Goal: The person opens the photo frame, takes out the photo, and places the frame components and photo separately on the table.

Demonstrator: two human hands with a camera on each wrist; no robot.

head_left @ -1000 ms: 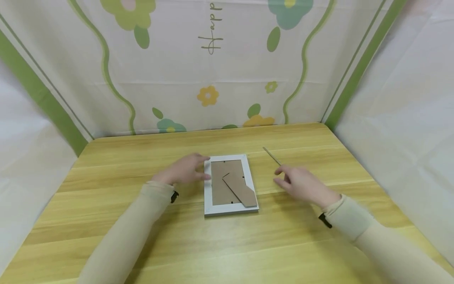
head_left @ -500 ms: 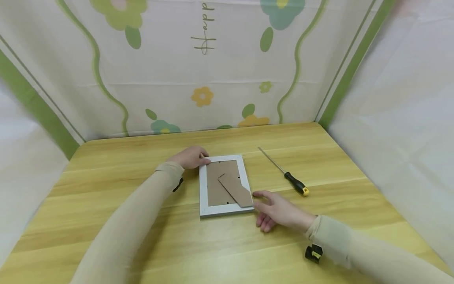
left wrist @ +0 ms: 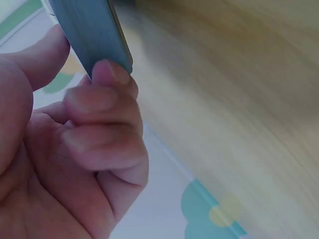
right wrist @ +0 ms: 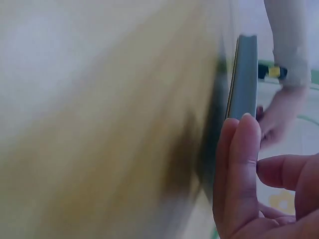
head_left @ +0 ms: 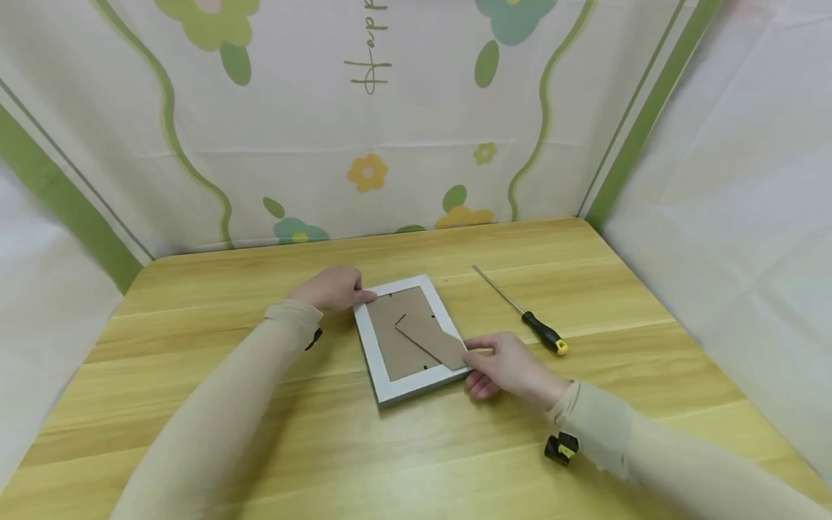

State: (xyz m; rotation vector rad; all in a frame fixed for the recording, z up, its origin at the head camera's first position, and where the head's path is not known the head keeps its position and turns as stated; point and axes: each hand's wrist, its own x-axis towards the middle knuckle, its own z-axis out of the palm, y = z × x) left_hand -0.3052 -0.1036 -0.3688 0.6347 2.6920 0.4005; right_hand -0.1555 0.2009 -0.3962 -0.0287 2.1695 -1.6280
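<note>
A white picture frame (head_left: 373, 343) lies back side up between my hands, its brown backing board (head_left: 403, 354) and folded easel stand (head_left: 434, 339) facing me. My left hand (head_left: 331, 289) pinches the far left corner, thumb on top. At the near right corner my right hand (head_left: 507, 365) grips the frame with thumb above and fingers along the edge. In the left wrist view the frame's grey-blue edge (left wrist: 92, 35) sits between thumb and curled fingertips. The right wrist view shows the edge (right wrist: 244, 79) raised off the table, with a shadow beneath. The frame's front is hidden.
A screwdriver (head_left: 546, 333) with a black and yellow handle lies to the right of the frame on the wooden table (head_left: 416, 462). A flower-printed cloth (head_left: 292, 130) hangs behind the table's far edge, and white cloth (head_left: 734, 217) at the right side.
My right hand let go of the screwdriver, moved to the frame's near right corner and took hold. My left hand shifted to the far left corner. The frame has turned and lifted.
</note>
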